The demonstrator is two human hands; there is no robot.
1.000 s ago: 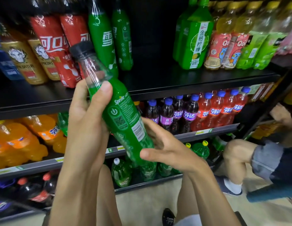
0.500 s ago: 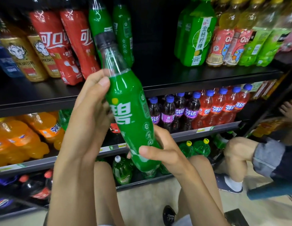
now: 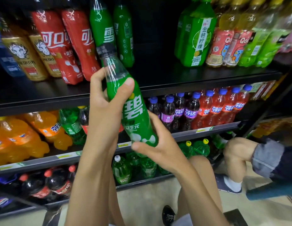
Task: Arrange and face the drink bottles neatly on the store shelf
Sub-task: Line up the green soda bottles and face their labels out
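- A green bottle point(image 3: 135, 115) is held in the middle of the frame, in front of the shelves. It is tilted, with its dark cap point(image 3: 106, 48) leaning toward the upper left and its base toward the lower right.
- The white lettering on its label is turned toward the camera.
- The bottle's shoulder is gripped by the left hand point(image 3: 107, 101). The thumb is pressed across the front, just below the clear neck, and the fingers are curled round behind.
- The bottle's base is cupped by the right hand point(image 3: 158, 149). The thumb is laid under the lower front and the fingers are wrapped up the far side.
- The cap is seen against two green bottles point(image 3: 103, 26) that stand on the top shelf point(image 3: 155, 72); whether it touches them cannot be told.
- Red bottles point(image 3: 60, 46) are ranged just left of those, and gold-labelled bottles point(image 3: 26, 54) further left.
- A bare stretch of black shelf is left open to the right of the green bottles, bounded at upper right by lime-drink bottles point(image 3: 197, 33).
- The front edge of the top shelf runs behind the held bottle, at about its shoulder.
- On the middle shelf point(image 3: 187, 133) blue-capped bottles point(image 3: 191, 110) are lined up behind the right hand, and orange bottles point(image 3: 28, 136) lie at far left.
- Another person's knee point(image 3: 235, 150) is seen at the right edge, near the lower shelves.
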